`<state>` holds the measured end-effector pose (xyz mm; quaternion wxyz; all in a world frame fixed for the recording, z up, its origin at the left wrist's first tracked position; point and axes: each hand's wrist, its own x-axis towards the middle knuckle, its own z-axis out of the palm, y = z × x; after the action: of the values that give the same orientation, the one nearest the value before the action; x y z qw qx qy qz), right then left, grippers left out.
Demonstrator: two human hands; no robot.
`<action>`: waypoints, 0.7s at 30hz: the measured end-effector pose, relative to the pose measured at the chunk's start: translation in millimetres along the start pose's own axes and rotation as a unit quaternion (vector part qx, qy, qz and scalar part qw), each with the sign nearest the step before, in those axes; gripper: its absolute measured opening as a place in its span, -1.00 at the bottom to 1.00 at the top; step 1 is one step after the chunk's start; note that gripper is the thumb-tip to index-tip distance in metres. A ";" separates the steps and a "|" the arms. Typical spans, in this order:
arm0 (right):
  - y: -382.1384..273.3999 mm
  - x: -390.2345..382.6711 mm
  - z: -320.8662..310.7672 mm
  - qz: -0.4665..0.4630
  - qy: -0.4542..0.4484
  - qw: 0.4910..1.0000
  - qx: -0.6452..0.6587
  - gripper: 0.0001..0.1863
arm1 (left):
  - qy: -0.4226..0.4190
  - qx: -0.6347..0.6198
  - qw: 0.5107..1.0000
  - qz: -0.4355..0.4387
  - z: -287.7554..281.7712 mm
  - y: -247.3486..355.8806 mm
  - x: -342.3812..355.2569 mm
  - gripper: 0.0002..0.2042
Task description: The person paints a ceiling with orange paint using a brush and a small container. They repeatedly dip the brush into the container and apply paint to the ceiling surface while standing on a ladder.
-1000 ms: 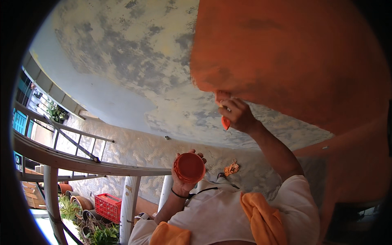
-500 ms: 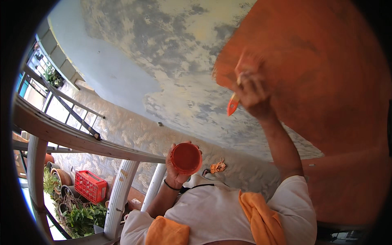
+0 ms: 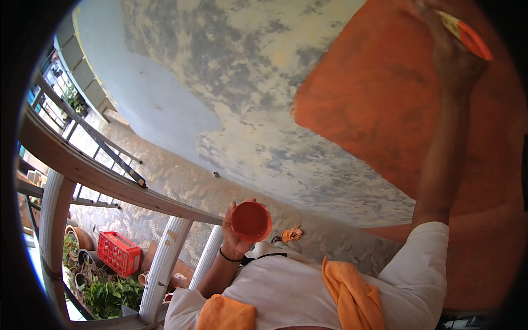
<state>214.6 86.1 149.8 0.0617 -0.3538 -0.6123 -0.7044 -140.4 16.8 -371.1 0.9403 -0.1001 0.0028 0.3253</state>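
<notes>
My left hand [image 3: 233, 243] is wrapped round a small red paint cup [image 3: 251, 221], its round mouth facing up in front of my chest. At the upper right my right arm reaches up along the wall, and my right hand [image 3: 461, 65] grips a paintbrush [image 3: 474, 40] with a pale and red-orange handle. The bristle end is out of sight at the top rim. Behind that hand spreads the orange painted part of the wall [image 3: 374, 104]. To its left lies a mottled grey and cream part [image 3: 264, 77], then a smooth pale blue-grey part.
A curved railing [image 3: 126, 192] with white posts runs close on my left. Beyond it sit a red plastic crate [image 3: 119, 253], flower pots and leafy plants [image 3: 113, 291]. An orange cloth [image 3: 292, 234] lies on the patterned floor below. Another orange cloth [image 3: 352, 291] hangs over my shirt.
My right hand has swung up and to the right with the paintbrush, over the orange area. My left hand and the cup have stayed nearly in place.
</notes>
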 end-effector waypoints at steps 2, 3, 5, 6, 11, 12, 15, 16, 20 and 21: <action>-27.1 25.1 -10.3 0.064 0.052 0.993 0.083 -0.86 | 0.000 -0.020 1.000 -0.007 -4.3 -1.5 0.7 -0.42; -38.1 39.3 -17.0 0.094 0.081 0.985 0.120 -0.90 | 0.003 -0.022 1.000 -0.007 -5.2 -1.4 2.0 -0.42; -85.0 4.3 9.1 0.066 0.000 0.991 0.118 -0.75 | 0.011 -0.012 1.000 0.026 -7.6 3.6 -3.0 -0.42; -103.2 -16.8 -4.7 0.014 -0.034 0.992 0.120 -0.77 | 0.006 -0.021 1.000 -0.014 -10.6 -6.1 7.1 -0.41; -250.9 -114.3 -21.9 -0.018 -0.164 0.910 0.381 -0.88 | 0.008 0.010 1.000 0.022 -1.6 1.0 2.8 -0.39; -252.5 -125.8 -22.8 0.000 -0.181 0.899 0.398 -0.89 | 0.015 0.026 0.999 0.025 3.3 -0.2 -1.2 -0.39; -205.3 -114.4 1.8 0.163 -0.169 0.828 0.510 -0.94 | -0.009 0.023 1.000 0.016 2.9 2.2 -0.6 -0.39; -174.7 -91.8 12.4 0.199 -0.158 0.804 0.538 -0.97 | -0.014 0.018 1.000 0.015 -1.2 3.4 -1.1 -0.39; -16.1 25.5 26.8 0.277 -0.100 0.783 0.548 -0.88 | -0.002 0.031 0.999 0.027 -13.5 7.3 -0.1 -0.36; 18.4 50.4 36.2 0.314 -0.057 0.766 0.558 -0.84 | 0.009 0.038 0.999 0.032 -12.8 9.4 -1.3 -0.35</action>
<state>202.1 131.8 193.8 0.4308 -0.4691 -0.7546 -0.1580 -146.4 20.7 -385.2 0.9325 -0.0669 0.0272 0.3539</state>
